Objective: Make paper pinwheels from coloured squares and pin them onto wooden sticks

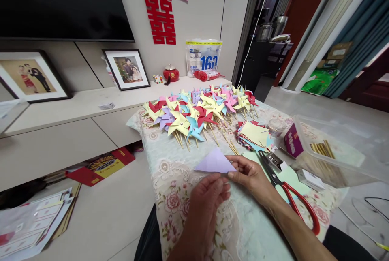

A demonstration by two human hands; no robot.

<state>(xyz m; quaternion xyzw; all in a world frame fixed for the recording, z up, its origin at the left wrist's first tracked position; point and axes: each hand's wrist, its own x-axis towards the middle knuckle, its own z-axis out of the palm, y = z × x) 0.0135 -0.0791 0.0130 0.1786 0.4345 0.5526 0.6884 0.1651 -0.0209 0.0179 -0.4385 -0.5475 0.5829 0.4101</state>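
Note:
A sheet of light purple paper, folded into a triangle, is held above the tablecloth with its point upward. My right hand pinches its right corner between thumb and fingers. My left hand is closed, its curled fingertips at the triangle's lower edge; the exact grip is partly hidden. Beside my right forearm lie red-handled scissors, blades pointing away. Past the paper stand many finished paper pinwheels on sticks, in yellow, red, blue, purple and pink.
Right of the pinwheels lies a stack of coloured paper. Nearby are a small round tub, an open box of pins, a small white box and a clear plastic bin with sticks. A white cabinet borders the table's far left.

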